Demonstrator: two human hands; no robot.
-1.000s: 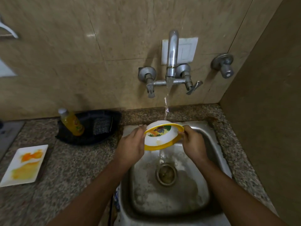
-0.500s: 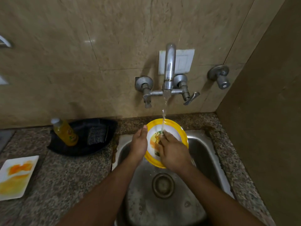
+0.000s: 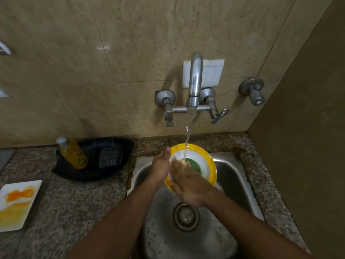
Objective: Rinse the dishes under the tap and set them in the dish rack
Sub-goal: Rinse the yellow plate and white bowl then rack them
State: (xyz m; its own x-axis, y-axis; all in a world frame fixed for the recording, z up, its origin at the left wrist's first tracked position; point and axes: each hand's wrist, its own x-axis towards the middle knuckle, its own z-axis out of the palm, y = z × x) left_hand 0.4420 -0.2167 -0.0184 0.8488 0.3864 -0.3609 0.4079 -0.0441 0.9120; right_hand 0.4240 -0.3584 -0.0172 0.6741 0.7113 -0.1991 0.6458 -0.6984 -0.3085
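A yellow-rimmed white bowl (image 3: 207, 161) with a green picture inside is tilted toward me over the steel sink (image 3: 237, 176). Water runs from the wall tap (image 3: 195, 86) into it. My left hand (image 3: 161, 169) holds the bowl's left edge, thumb up along the rim. My right hand (image 3: 188, 184) lies inside the bowl with its fingers flat on the wet inner surface. A white rectangular plate (image 3: 16, 202) smeared with orange and yellow sauce lies on the counter at the far left. No dish rack is in view.
A black tray (image 3: 110, 143) behind the counter holds a yellow soap bottle (image 3: 73, 153) and a scrub pad (image 3: 110, 157). A speckled granite counter (image 3: 78, 202) surrounds the sink. A side wall (image 3: 302, 146) closes the right. The drain (image 3: 185, 215) sits below my hands.
The bowl was tipped up from near level to face me. My right hand left its right rim and now rubs inside it. The view shifted down.
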